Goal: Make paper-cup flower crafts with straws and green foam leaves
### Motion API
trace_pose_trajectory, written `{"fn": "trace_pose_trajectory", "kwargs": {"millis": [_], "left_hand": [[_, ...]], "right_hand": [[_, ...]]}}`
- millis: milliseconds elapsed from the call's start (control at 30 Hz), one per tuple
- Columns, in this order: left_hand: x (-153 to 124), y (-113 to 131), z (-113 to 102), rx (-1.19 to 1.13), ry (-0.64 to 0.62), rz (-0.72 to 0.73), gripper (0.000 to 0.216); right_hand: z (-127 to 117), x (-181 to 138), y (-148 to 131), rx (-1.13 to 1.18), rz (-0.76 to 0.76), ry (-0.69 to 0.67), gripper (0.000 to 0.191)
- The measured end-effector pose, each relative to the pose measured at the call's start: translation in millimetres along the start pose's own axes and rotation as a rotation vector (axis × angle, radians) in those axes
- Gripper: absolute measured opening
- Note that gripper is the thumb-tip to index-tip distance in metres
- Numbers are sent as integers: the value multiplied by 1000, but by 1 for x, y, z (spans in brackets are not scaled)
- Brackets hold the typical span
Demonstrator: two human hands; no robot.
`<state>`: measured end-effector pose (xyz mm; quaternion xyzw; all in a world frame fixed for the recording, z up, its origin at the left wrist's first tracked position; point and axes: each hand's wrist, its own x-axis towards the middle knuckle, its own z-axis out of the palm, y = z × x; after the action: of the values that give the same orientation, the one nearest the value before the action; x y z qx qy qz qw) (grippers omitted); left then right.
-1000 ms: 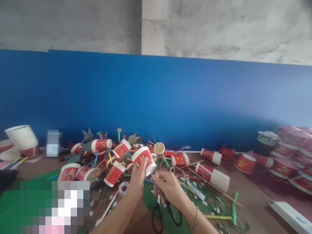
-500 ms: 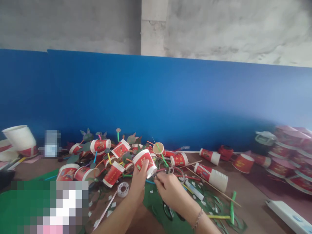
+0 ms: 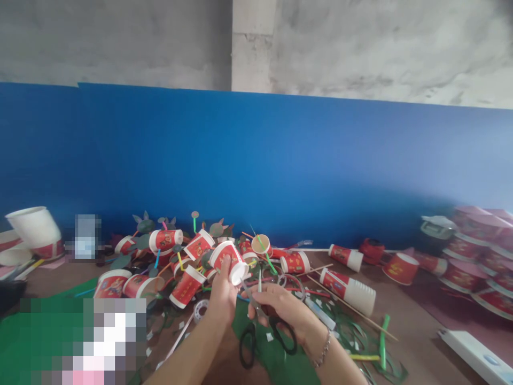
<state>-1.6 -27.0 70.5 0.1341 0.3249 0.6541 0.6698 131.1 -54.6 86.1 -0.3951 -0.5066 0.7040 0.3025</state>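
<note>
I can't read a word from here: the gold marks on the red paper cup [image 3: 226, 260] are too small to make out, and so is the blue oval label on the white box [image 3: 475, 353] at the near right. There's one pair of scissors [image 3: 259, 313], one roll of tape [image 3: 196, 313], one white tube [image 3: 321, 314], and one nested stack of cups [image 3: 360, 295] lying on its side (too tightly packed for me to count). Beyond the hands sprawls a heap of red cups [image 3: 187, 287], overlapping so much that I can't number them either. The cup being worked on is red with gold decoration and white at both ends, held tilted above the middle of the brown table [image 3: 420, 347], its white lower end turned down towards the scissors. The left hand [image 3: 224, 291] is wrapped around it, thumb along the printed side. The right hand [image 3: 278, 305], with a silver bracelet [image 3: 323, 350] at the wrist, grips the scissors around their middle, black loops hanging below. Their blades stand apart, one tip right by the cup's lower end; whether it touches, I can't tell. White paper scraps [image 3: 269, 337] lie scattered around.
</note>
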Motion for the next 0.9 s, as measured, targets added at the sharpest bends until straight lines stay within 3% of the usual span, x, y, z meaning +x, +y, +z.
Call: {"fn": "trace_pose_trajectory", "kwargs": {"millis": [133, 267, 400, 533, 633, 767, 900], "left_hand": [[5, 10, -2, -125, 35, 82, 14], [0, 15, -2, -83, -56, -59, 23], [-8, 12, 0, -19, -125, -272, 41], [-13, 10, 1, -32, -169, -387, 46], [-14, 11, 2, -32, -132, -375, 44], [-13, 13, 3, -36, -126, -255, 34], [-15, 11, 4, -66, -111, -156, 25]], "right_hand": [[-7, -3, -4, 30, -46, 98, 21], [-23, 6, -3, 110, -153, 244, 30], [-37, 17, 4, 98, -282, 428, 59], [-40, 23, 11, -18, -382, 575, 96], [-39, 25, 16, -234, -431, 599, 85], [-38, 28, 24, -432, -326, 562, 55], [-32, 24, 26, -706, -221, 546, 63]]}}
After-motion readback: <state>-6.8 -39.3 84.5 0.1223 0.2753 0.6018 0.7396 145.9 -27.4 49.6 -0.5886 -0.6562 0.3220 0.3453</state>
